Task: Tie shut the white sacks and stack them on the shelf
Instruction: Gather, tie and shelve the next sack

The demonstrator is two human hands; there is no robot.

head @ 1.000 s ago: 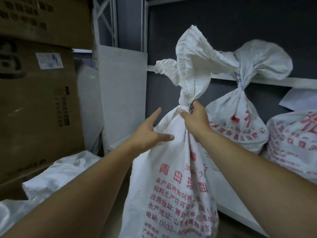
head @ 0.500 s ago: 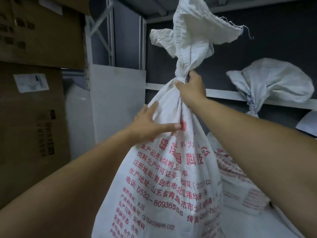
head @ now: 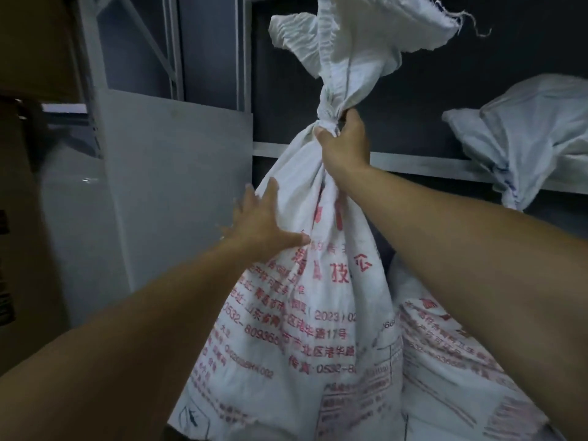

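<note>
A tall white woven sack [head: 305, 313] with red print fills the middle of the head view, its mouth tied into a bunched neck with loose fabric flaring above. My right hand [head: 345, 143] grips that tied neck from the right. The palm of my left hand [head: 264, 226] lies flat against the sack's upper left side, fingers spread. A second tied white sack [head: 451, 354] stands directly right of it, partly behind my right arm. A third tied sack [head: 528, 135] shows at the far right.
A grey shelf side panel [head: 178, 192] stands upright just left of the sack. A horizontal rail [head: 413, 167] runs along the dark back wall. Brown cardboard boxes [head: 19, 249] fill the left edge.
The sack has risen and come closer, its neck now well above the back rail. Both hands rose with it, the left sliding flat onto its side. The camera tilted up.
</note>
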